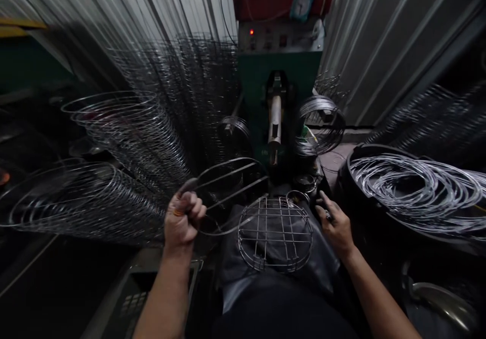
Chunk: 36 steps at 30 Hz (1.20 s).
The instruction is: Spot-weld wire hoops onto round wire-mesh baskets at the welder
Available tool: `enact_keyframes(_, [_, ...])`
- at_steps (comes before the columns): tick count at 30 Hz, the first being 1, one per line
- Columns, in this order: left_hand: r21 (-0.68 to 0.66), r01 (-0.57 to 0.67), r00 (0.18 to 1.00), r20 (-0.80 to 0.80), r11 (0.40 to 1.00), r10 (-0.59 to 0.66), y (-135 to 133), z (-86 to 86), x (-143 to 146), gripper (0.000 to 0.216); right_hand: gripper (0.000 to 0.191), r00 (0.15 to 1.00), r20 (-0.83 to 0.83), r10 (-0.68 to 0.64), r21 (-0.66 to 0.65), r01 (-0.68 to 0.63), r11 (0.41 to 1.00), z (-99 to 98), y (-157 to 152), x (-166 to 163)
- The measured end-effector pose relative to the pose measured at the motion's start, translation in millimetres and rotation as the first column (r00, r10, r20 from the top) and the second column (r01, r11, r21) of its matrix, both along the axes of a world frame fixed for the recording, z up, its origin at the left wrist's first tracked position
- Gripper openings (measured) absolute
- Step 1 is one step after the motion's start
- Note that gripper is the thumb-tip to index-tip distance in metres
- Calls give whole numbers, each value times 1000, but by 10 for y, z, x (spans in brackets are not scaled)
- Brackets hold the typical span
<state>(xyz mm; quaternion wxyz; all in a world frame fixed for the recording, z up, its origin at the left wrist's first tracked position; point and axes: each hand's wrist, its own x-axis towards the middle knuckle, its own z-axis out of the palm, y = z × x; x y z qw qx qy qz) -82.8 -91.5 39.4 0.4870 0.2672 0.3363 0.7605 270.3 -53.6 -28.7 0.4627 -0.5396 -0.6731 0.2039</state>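
Note:
My left hand (pixel 185 218) is a fist around the end of a flat oval wire frame (pixel 228 189) with several straight cross bars, raised over my lap. Below and to its right, a round wire grid (pixel 275 233) rests on my dark apron (pixel 243 263), touching the frame's lower edge. My right hand (pixel 336 226) is beside the grid, its fingers pinching a small dark object (pixel 327 216) that is too small to identify.
A green spot-welding machine (pixel 279 90) with a control panel stands ahead. Stacked wire rings (pixel 125 177) extend across the left, and wire coils (pixel 319 126) hang near the machine. A black tub of wire hoops (pixel 413 192) sits right. Corrugated metal sheeting (pixel 383 50) forms the wall.

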Motion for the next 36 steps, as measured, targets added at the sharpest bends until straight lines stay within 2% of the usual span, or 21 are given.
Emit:
enact_keyframes(2, [-38, 168, 981, 108, 985, -163, 23, -108, 230, 29, 45, 999, 44, 29, 47, -31, 998, 123, 74, -104])
enact_keyframes(4, [-64, 300, 938, 200, 952, -283, 35, -238, 401, 27, 40, 997, 46, 65, 40, -67, 997, 169, 107, -140])
enact_keyframes(7, [-70, 399, 887, 281, 914, -366, 55, -367, 539, 22, 32, 996, 2, 90, 2, -90, 996, 113, 89, -114])
enact_keyframes(9, [-91, 423, 883, 266, 902, -387, 92, -393, 573, 25, 31, 997, -28, 75, -40, -76, 996, 28, 60, -91])
enact_keyframes(11, [-158, 414, 905, 172, 896, -388, 155, -402, 575, 36, 34, 998, -35, 52, -77, -55, 996, -64, 44, -88])
enact_keyframes(14, [-327, 328, 916, -120, 886, -383, 272, -485, 515, 59, 37, 999, -31, 38, -131, -42, 991, -195, 58, -115])
enact_keyframes(16, [-440, 245, 855, -323, 864, -407, 327, -621, 441, 67, 38, 998, -42, 38, -192, -46, 980, -275, 85, -130])
enact_keyframes(18, [-519, 182, 775, -447, 835, -447, 341, -801, 365, 68, 38, 998, -53, 37, -252, -49, 966, -350, 112, -128])
enact_keyframes(21, [-579, 164, 702, -501, 799, -507, 293, -1046, 292, 67, 38, 998, -53, 43, -302, -57, 952, -439, 136, -98])
enact_keyframes(23, [-584, 185, 668, -515, 790, -537, 246, -1135, 276, 65, 37, 998, -45, 48, -318, -60, 946, -477, 141, -73])
enact_keyframes(27, [-563, 176, 601, -588, 808, -541, 184, -1152, 272, 59, 37, 998, -20, 52, -341, -56, 938, -521, 151, -35])
enact_keyframes(32, [-576, 165, 512, -643, 800, -569, 143, -1143, 267, 63, 35, 997, 37, 74, -403, -53, 914, -559, 176, 24])
enact_keyframes(36, [-581, 158, 442, -682, 799, -583, 92, -1196, 232, 69, 42, 985, -68, 161, -458, -174, 872, -538, 150, 90])
